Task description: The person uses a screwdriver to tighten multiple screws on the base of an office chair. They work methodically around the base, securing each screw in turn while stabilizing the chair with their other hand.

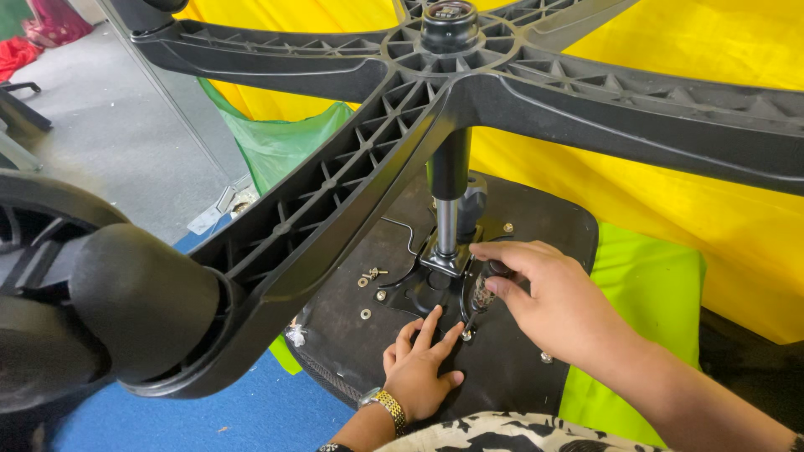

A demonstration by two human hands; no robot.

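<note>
An office chair lies upside down, its black star base (402,125) with a caster wheel (126,310) looming close to the camera. The gas cylinder (450,192) runs down to a black metal mechanism plate (423,289) on the seat underside (519,351). My right hand (553,301) grips a screwdriver (483,293) with a dark handle, its tip down on a screw at the plate's edge. My left hand (423,364), with a gold watch at the wrist, lies flat on the seat underside, fingers spread beside the screwdriver tip.
Loose screws and washers (371,276) lie on the seat underside left of the plate. Yellow fabric (670,167) and bright green cloth (645,293) lie behind and to the right. Blue floor covering (251,410) is at the lower left, grey floor (117,125) beyond.
</note>
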